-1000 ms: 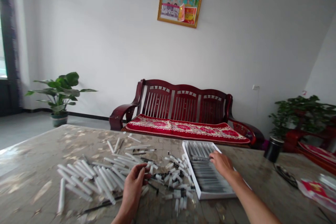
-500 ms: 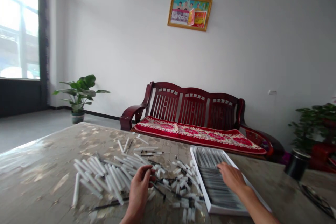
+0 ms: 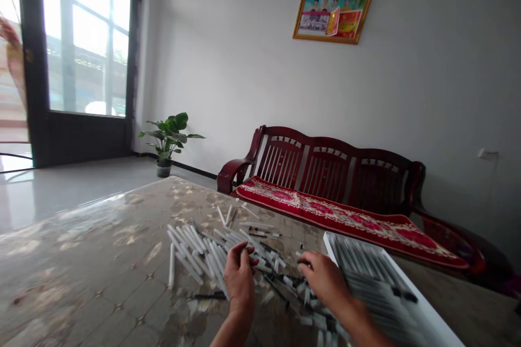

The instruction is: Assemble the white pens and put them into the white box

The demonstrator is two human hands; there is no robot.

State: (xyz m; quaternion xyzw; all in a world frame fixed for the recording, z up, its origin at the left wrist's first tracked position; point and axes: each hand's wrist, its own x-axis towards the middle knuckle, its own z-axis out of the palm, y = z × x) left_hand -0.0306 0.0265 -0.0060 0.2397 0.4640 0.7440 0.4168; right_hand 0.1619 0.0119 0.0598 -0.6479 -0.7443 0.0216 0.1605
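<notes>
My left hand [image 3: 240,276] is over the pile, its fingers curled toward the thumb; whatever they hold, if anything, is too small to tell. Beside it lie whitish pen barrels [image 3: 189,249]. My right hand [image 3: 325,279] is above the small clear caps [image 3: 307,320], fingertips pinched together; what is between them cannot be made out. Thin black pen parts [image 3: 279,290] lie between the hands. At the right, a white box [image 3: 437,322] holds rows of pens with dark insides [image 3: 362,260], partly covered by my right forearm.
The patterned table [image 3: 101,282] reaches toward a dark red wooden bench [image 3: 325,168] with a red floral cover [image 3: 350,217]. A potted plant [image 3: 165,141] stands by the wall, near a glass door [image 3: 87,49]. A framed picture [image 3: 331,15] hangs above.
My right hand has moved left, from over the box of pens to over the caps. My left hand remains at the pile. The view has turned to the left.
</notes>
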